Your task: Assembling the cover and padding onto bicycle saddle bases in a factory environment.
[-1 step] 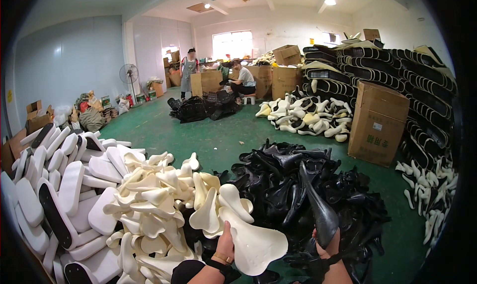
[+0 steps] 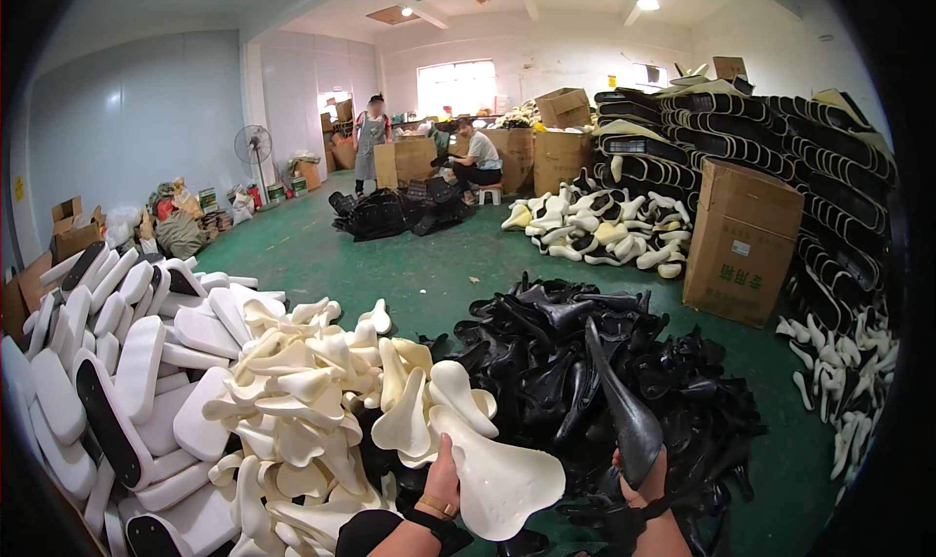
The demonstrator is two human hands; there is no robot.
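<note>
Cream pile (image 2: 302, 381) left of black pile (image 2: 526, 362). Cream saddle pad (image 2: 507, 484) in front, wide end lower right: likely light, soft foam, dents easily; hold by the side edge, no pinching. Black saddle shell (image 2: 639, 435) to its right, nose up: probably light, stiff, slick; grip the wide end. Left hand (image 2: 442, 479) clamped on pad's left edge; right hand (image 2: 650, 481) clamped around shell's wide end.

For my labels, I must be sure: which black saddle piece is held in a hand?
The black piece in the right hand; the other black pieces lie heaped on the floor.
</note>
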